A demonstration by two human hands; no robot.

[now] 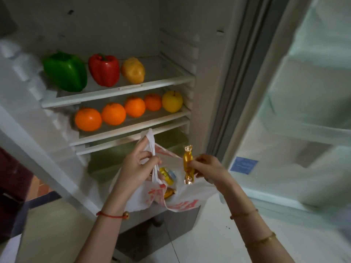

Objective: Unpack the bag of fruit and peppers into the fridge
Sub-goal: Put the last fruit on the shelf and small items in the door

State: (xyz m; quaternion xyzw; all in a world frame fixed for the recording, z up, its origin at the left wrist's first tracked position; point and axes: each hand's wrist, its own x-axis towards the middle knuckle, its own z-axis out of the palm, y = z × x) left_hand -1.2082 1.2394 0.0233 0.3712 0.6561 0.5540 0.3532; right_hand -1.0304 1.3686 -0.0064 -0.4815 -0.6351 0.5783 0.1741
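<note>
The fridge stands open in front of me. Its upper shelf carries a green pepper, a red pepper and a yellow pepper. On the shelf below lie several oranges and a yellow apple. My left hand grips the handle of a white plastic bag with red print, held open below the shelves. My right hand pinches a gold-wrapped candy above the bag's mouth. More wrapped sweets lie inside the bag.
The fridge door hangs open at the right, with door racks and a blue label. A greenish drawer sits under the lowest shelf. Pale floor tiles lie below, and a dark cabinet stands at the left.
</note>
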